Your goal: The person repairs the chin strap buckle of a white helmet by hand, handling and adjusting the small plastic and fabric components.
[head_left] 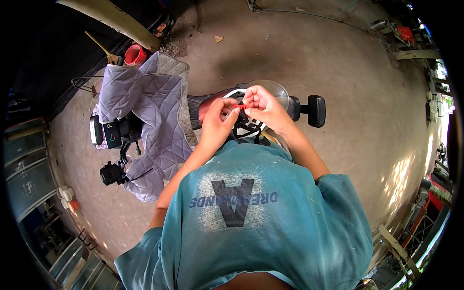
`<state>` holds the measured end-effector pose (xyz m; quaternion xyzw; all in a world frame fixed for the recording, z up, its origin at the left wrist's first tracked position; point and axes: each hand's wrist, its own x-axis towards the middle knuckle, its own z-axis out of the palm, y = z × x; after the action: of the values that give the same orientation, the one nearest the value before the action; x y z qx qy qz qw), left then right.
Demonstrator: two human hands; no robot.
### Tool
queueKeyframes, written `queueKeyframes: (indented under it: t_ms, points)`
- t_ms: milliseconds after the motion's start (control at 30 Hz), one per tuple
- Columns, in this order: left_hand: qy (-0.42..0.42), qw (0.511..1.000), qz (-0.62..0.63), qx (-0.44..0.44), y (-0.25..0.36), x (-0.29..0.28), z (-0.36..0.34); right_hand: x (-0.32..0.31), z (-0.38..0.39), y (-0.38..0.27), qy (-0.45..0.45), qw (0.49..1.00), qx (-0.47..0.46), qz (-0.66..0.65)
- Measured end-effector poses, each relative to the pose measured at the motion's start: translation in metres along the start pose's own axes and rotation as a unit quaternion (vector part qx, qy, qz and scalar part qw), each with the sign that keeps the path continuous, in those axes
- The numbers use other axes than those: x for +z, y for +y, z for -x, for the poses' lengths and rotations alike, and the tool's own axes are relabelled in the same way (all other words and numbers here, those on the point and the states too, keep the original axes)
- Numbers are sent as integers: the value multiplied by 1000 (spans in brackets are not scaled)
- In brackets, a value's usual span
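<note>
While standing over a scooter's handlebar (270,108), the left hand (218,118) and right hand (261,106) are both pinching a small red piece (240,106), fingers clamped together on it.

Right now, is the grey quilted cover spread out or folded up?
Spread out. The grey quilted cover lies draped open over the scooter's handlebar, its padded panels hanging down beside the hands, not bundled.

- Two hands: left hand (218,121), right hand (263,107)
- One small red piece (240,106) between them
- One scooter (270,108)
- One quilted grey cover (152,116)
- One red cup (135,54)
- One mirror (316,110)
</note>
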<state>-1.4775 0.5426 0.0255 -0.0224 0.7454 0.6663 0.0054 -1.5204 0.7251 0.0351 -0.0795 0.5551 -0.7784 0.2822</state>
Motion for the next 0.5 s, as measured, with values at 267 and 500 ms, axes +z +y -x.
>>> queueKeyframes:
  t_ms: [267, 500]
  points:
    - [-87, 995, -52, -12, 18, -8, -3, 11, 5, -12, 24, 989, -49, 141]
    - [-97, 994, -6, -47, 18, -8, -4, 17, 7, -8, 48, 968, -97, 227]
